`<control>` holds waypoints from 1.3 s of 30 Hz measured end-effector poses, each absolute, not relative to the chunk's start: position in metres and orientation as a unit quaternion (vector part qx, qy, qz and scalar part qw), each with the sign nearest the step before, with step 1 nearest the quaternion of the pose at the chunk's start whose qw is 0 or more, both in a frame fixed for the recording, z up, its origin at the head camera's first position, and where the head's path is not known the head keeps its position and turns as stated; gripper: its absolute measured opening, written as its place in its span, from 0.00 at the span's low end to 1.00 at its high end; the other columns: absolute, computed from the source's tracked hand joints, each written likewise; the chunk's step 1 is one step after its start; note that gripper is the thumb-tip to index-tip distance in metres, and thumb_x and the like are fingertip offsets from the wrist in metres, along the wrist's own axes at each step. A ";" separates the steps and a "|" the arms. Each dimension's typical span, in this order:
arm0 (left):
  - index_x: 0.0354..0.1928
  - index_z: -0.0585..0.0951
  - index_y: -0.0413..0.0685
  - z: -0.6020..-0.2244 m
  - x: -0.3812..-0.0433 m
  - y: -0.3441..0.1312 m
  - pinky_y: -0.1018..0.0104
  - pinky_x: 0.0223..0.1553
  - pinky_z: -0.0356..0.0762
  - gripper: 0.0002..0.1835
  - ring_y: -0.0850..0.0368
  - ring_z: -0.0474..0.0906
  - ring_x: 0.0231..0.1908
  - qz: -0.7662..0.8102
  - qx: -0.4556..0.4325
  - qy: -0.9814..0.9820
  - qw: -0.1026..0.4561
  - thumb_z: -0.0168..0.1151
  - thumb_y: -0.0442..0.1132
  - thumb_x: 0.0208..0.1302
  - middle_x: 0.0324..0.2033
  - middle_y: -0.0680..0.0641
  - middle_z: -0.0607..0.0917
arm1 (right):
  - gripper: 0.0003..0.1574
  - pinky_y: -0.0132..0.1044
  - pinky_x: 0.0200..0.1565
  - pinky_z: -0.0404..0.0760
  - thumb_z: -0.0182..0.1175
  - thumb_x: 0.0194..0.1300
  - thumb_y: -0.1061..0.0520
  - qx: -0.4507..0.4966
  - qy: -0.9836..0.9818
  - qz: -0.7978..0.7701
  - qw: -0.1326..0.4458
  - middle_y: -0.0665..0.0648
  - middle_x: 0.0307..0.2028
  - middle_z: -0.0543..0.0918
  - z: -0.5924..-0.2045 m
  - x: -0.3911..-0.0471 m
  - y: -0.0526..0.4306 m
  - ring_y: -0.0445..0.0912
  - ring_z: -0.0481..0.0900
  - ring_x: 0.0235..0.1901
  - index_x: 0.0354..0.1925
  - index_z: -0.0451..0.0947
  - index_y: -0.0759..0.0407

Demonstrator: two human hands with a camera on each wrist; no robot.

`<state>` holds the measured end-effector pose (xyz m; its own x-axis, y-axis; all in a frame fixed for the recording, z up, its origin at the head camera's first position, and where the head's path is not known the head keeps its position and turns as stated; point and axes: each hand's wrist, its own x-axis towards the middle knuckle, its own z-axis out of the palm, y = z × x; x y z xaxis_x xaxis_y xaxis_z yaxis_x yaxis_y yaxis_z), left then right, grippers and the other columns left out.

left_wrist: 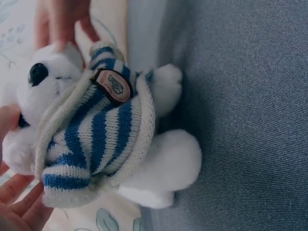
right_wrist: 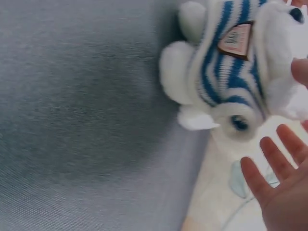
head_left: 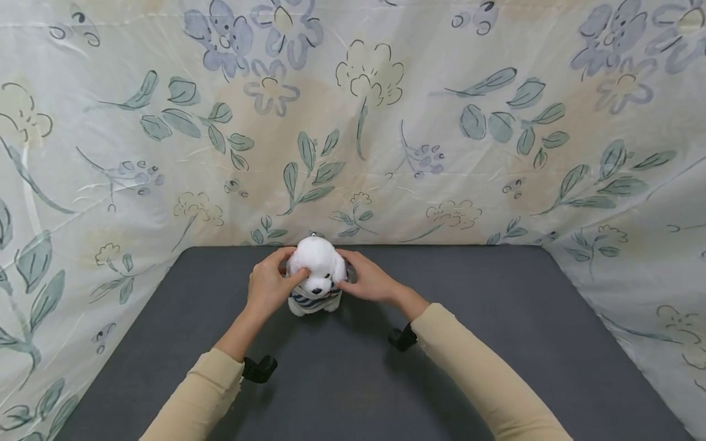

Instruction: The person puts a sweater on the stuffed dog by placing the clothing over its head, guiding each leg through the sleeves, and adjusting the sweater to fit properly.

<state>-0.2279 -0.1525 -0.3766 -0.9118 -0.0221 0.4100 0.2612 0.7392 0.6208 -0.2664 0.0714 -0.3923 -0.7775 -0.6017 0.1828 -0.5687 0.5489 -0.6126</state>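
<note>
A white plush dog in a blue-and-white striped knit sweater sits upright near the far edge of the table, facing me. My left hand holds one side of its head, the thumb on its face by an eye and the fingers behind. On the other side is my right hand; its thumb touches the dog's cheek. In the right wrist view the fingers of that hand are spread and straight beside the dog. An oval patch shows on the sweater's front.
The dark grey table ends just behind the dog. A floral cloth hangs behind it and along both sides. Black wrist mounts stick out from the beige sleeves.
</note>
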 end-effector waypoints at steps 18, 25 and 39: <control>0.53 0.77 0.47 -0.376 -0.228 -0.153 0.54 0.30 0.79 0.26 0.47 0.83 0.35 -0.337 -0.085 -0.913 0.213 0.68 0.48 0.52 0.45 0.43 0.82 | 0.48 0.46 0.53 0.72 0.61 0.60 0.50 -0.344 0.873 -0.345 -0.007 0.58 0.66 0.61 -0.366 -0.270 0.042 0.50 0.64 0.62 0.71 0.47 0.53; 0.53 0.77 0.48 -0.376 -0.226 -0.154 0.53 0.31 0.78 0.26 0.48 0.82 0.35 -0.320 -0.082 -0.919 0.218 0.68 0.48 0.52 0.46 0.43 0.82 | 0.45 0.45 0.52 0.73 0.62 0.59 0.52 -0.323 0.872 -0.366 -0.024 0.60 0.63 0.64 -0.373 -0.271 0.034 0.51 0.67 0.59 0.68 0.53 0.57; 0.49 0.79 0.45 -0.388 -0.218 -0.167 0.54 0.35 0.79 0.21 0.48 0.81 0.38 -0.326 -0.106 -0.889 0.304 0.68 0.43 0.53 0.43 0.43 0.82 | 0.42 0.45 0.51 0.74 0.63 0.58 0.53 -0.313 0.870 -0.379 -0.028 0.59 0.62 0.66 -0.376 -0.272 0.032 0.50 0.70 0.57 0.66 0.57 0.57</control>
